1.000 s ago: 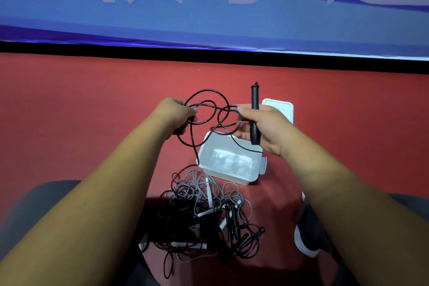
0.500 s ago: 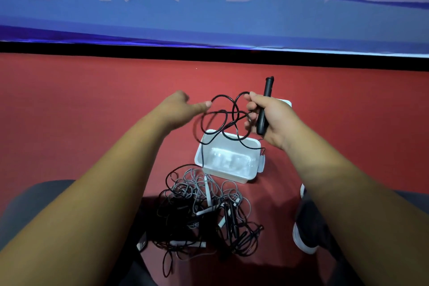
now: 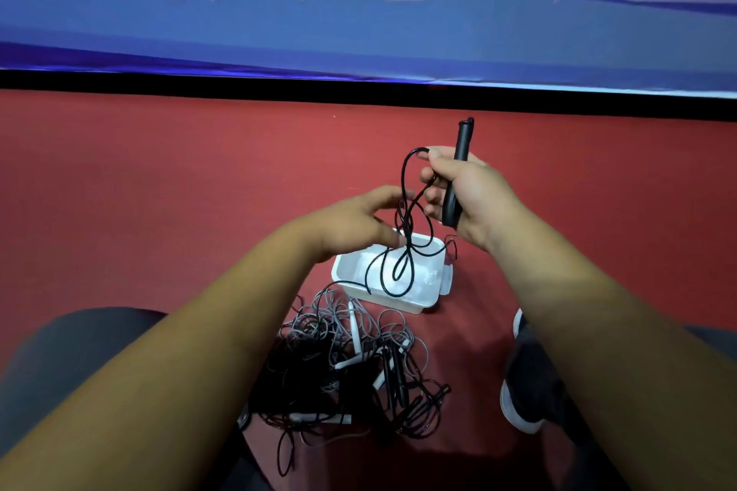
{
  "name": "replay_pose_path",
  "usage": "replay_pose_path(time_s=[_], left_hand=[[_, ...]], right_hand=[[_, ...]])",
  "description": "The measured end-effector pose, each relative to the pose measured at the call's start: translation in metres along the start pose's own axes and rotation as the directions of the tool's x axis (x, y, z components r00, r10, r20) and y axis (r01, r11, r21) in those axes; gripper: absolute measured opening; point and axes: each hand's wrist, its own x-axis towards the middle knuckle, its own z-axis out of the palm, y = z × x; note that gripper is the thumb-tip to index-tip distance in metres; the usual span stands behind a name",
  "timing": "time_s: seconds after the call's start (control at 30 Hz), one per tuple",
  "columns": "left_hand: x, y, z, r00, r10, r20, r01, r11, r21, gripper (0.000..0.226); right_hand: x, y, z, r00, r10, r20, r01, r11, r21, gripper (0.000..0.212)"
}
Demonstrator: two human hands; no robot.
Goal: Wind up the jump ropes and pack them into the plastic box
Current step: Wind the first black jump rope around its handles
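Note:
My right hand grips the black handles of a black jump rope upright, above the far side of the white plastic box. Loops of that black rope hang from its fingers down over the open box. My left hand reaches in from the left with straight fingers and thumb spread on either side of the hanging loops, just touching them. A tangled pile of black and grey jump ropes with white and black handles lies on the red floor in front of the box.
A dark shoe with a white sole stands to the right of the pile. My grey-clad knee is at the lower left. A blue banner wall with a black base strip closes off the red floor beyond.
My right hand has risen slightly and stood the handles more upright. The loops now hang longer over the box. My left hand has dropped and moved right to the loops.

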Motion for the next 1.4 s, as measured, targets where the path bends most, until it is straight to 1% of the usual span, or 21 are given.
replay_pose_path(time_s=[0.1,0.13,0.23,0.33,0.4,0.5,0.63,0.67,0.7,0.73,0.8,0.83,0.87,0.93,0.97,1.03,1.1,1.17,1.27,1.33,1.4], left_hand=[[0.003,-0.007,0.007,0.998,-0.012,-0.057,0.014,1.000,0.026,0.040],[0.004,-0.009,0.009,0.996,-0.027,-0.088,0.031,0.999,0.037,0.034],[0.006,-0.015,0.009,0.983,-0.075,-0.167,0.090,0.993,0.080,0.036],[0.008,-0.015,0.004,0.964,-0.097,-0.249,0.140,0.977,0.159,0.025],[0.008,-0.015,-0.001,0.940,-0.109,-0.322,0.169,0.972,0.166,0.023],[0.007,-0.019,-0.017,0.853,-0.191,-0.486,0.281,0.953,0.118,0.029],[0.001,-0.032,-0.045,0.678,-0.343,-0.650,0.473,0.881,0.029,0.048],[0.001,-0.037,-0.049,0.642,-0.376,-0.668,0.495,0.869,-0.013,0.051],[0.001,-0.041,-0.051,0.620,-0.413,-0.667,0.480,0.872,-0.094,0.052],[0.000,-0.040,-0.050,0.611,-0.449,-0.653,0.422,0.882,-0.211,0.052],[-0.002,-0.032,-0.044,0.621,-0.497,-0.606,0.273,0.862,-0.427,0.047],[-0.001,-0.028,-0.043,0.637,-0.502,-0.585,0.214,0.845,-0.491,0.044],[-0.001,-0.024,-0.042,0.652,-0.502,-0.569,0.169,0.827,-0.536,0.041],[-0.002,-0.016,-0.041,0.678,-0.497,-0.541,0.109,0.797,-0.594,0.038],[-0.003,-0.012,-0.040,0.695,-0.490,-0.526,0.093,0.787,-0.610,0.037],[-0.005,-0.004,-0.039,0.727,-0.468,-0.503,0.071,0.779,-0.623,0.039],[-0.005,0.004,-0.037,0.766,-0.424,-0.483,0.035,0.778,-0.627,0.044],[-0.005,0.012,-0.036,0.814,-0.362,-0.454,-0.010,0.773,-0.634,0.046],[-0.006,0.024,-0.033,0.875,-0.280,-0.396,-0.062,0.745,-0.664,0.046],[-0.006,0.028,-0.032,0.893,-0.247,-0.376,-0.087,0.726,-0.682,0.047],[-0.006,0.031,-0.033,0.906,-0.218,-0.362,-0.123,0.685,-0.718,0.047]], right_hand=[[0.000,0.001,-0.001,1.000,0.000,-0.004,0.000,0.999,0.050,0.018],[0.001,0.001,-0.002,1.000,0.001,-0.006,-0.001,0.998,0.063,0.020],[0.004,0.004,-0.004,1.000,-0.016,-0.025,0.017,0.997,0.073,0.023],[0.006,0.004,-0.006,0.996,-0.052,-0.068,0.057,0.996,0.069,0.013],[0.010,0.003,-0.011,0.989,-0.059,-0.139,0.070,0.994,0.079,0.011],[0.019,0.002,-0.025,0.946,-0.028,-0.322,0.059,0.995,0.086,0.014],[0.031,0.014,-0.047,0.861,0.079,-0.502,0.016,0.983,0.183,0.015],[0.033,0.016,-0.049,0.841,0.098,-0.531,0.017,0.978,0.208,0.015],[0.033,0.015,-0.051,0.825,0.115,-0.553,0.024,0.971,0.238,0.015],[0.031,0.014,-0.052,0.818,0.129,-0.561,0.036,0.961,0.274,0.016],[0.030,0.015,-0.056,0.842,0.153,-0.517,0.059,0.927,0.370,0.025],[0.026,0.015,-0.056,0.862,0.155,-0.483,0.053,0.919,0.390,0.028],[0.026,0.016,-0.059,0.868,0.145,-0.475,0.026,0.942,0.334,0.026],[0.029,0.020,-0.061,0.835,0.092,-0.542,-0.061,0.995,0.075,0.012],[0.030,0.022,-0.060,0.814,0.063,-0.577,-0.097,0.995,-0.028,0.009],[0.033,0.027,-0.059,0.816,0.039,-0.576,-0.143,0.980,-0.135,0.018],[0.036,0.032,-0.056,0.839,-0.037,-0.543,-0.139,0.950,-0.281,0.022],[0.026,0.034,-0.043,0.891,-0.110,-0.441,-0.096,0.903,-0.419,0.022],[0.016,0.039,-0.024,0.952,-0.172,-0.254,0.007,0.839,-0.545,0.028],[0.009,0.041,-0.011,0.987,-0.125,-0.106,0.034,0.790,-0.612,0.027],[0.005,0.047,-0.003,1.000,-0.027,0.010,0.027,0.787,-0.616,0.025]])
